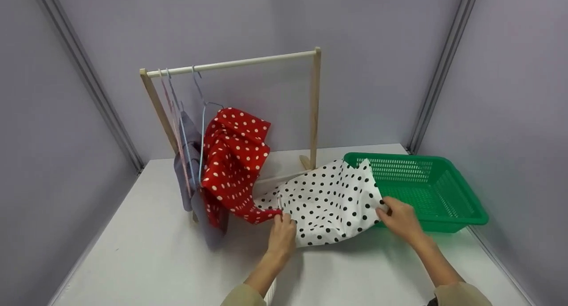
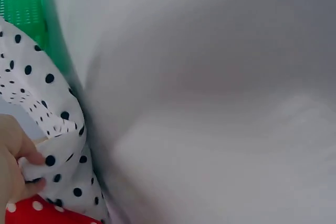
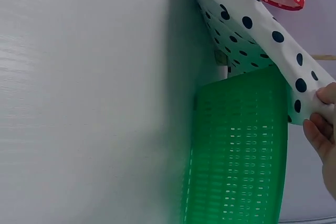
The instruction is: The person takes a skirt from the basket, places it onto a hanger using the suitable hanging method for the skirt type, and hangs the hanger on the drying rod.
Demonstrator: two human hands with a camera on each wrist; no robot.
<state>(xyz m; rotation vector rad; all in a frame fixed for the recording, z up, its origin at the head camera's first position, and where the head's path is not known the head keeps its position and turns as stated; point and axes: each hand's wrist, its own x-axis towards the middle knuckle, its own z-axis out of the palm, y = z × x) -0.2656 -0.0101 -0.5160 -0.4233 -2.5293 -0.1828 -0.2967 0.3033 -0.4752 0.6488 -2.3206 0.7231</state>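
A white cloth with black polka dots (image 1: 328,199) is spread between both hands, its lower edge hanging over the table. My left hand (image 1: 282,235) pinches its left part, beside the lower end of a red cloth with white dots (image 1: 237,150). In the left wrist view, thumb and fingers close on the white fabric (image 2: 73,182), with red fabric (image 2: 37,211) just beneath. The right hand (image 1: 401,219) pinches the cloth's right edge, in front of a green plastic basket (image 1: 443,226). In the right wrist view, that edge passes over the basket's corner.
A clothes rack with a white bar (image 1: 257,61) and wooden posts (image 1: 315,110) stands behind the cloth. On its left end hang a blue hanger (image 1: 203,137), with the red cloth, and others beside a grey-blue garment (image 1: 191,128). Grey panels wall in the white table (image 1: 133,261).
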